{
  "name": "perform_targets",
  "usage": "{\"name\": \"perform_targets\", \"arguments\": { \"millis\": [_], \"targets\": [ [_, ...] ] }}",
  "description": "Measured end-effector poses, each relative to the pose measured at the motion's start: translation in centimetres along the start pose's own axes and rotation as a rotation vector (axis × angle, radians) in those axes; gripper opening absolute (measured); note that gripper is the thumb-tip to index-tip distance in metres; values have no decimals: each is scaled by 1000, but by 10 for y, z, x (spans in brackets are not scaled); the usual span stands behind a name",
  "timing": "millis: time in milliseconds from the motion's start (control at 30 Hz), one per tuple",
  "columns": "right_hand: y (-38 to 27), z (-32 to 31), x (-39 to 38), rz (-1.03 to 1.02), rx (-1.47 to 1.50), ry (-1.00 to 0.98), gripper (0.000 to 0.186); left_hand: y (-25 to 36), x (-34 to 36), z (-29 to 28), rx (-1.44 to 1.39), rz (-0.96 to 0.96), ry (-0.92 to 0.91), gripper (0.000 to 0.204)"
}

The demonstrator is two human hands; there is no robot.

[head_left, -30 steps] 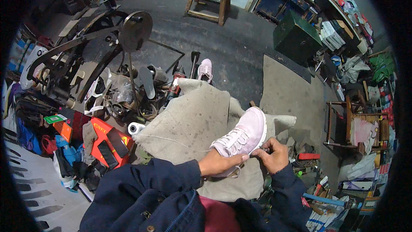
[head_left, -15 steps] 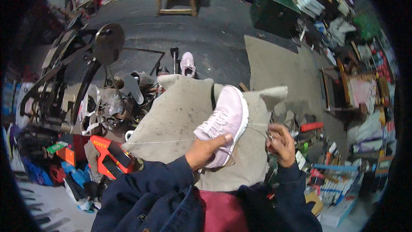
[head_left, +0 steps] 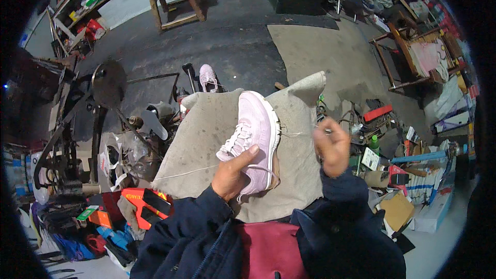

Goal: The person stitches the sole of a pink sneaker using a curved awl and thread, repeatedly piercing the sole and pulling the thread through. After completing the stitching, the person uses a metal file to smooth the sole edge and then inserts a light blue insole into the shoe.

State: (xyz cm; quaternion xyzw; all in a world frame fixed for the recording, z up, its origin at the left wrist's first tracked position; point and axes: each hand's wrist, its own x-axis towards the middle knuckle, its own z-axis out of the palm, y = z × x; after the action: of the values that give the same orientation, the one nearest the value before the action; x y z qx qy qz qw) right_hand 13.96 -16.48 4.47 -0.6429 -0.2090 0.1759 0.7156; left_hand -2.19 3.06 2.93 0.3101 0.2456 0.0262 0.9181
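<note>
My left hand [head_left: 231, 175] grips the heel end of a pale pink sneaker [head_left: 254, 129], thumb across its side. The shoe lies with its toe away from me on a stained beige cloth [head_left: 194, 144] over my lap. White thread [head_left: 292, 134] comes out at the edge of its white sole, toward my right hand [head_left: 333, 147]. Those fingers are pinched together to the right of the shoe, slightly blurred, with a small shiny bit showing at them. Another length of thread [head_left: 186, 173] runs left from the shoe across the cloth.
A dark metal machine with a round wheel [head_left: 108, 83] stands at left. Beyond the cloth is a second pink sneaker [head_left: 207, 77]. An orange-red box [head_left: 146, 207] lies at lower left, tools and a green bottle [head_left: 374, 144] at right. A wooden stool [head_left: 175, 0] stands far off.
The view has turned, so the surroundings sit differently. My right hand is raised a little farther from me, its fingers more curled. My left hand keeps its hold on the sneaker.
</note>
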Motion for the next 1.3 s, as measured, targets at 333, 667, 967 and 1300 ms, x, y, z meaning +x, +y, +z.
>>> {"name": "perform_targets", "arguments": {
  "millis": [333,667,967,1300],
  "targets": [
    [6,42,15,-190,-848,-107,51,23,-79,-33,1333,555,257,13],
    [-1,36,18,-102,-841,-160,40,69,-154,-95,1540,416,598,17],
    [4,5,1,190,-321,-187,18,104,-63,21,1590,793,167,25],
    [4,15,-7,564,347,-251,14,66,42,66,1932,758,-465,30]
  ]
}}
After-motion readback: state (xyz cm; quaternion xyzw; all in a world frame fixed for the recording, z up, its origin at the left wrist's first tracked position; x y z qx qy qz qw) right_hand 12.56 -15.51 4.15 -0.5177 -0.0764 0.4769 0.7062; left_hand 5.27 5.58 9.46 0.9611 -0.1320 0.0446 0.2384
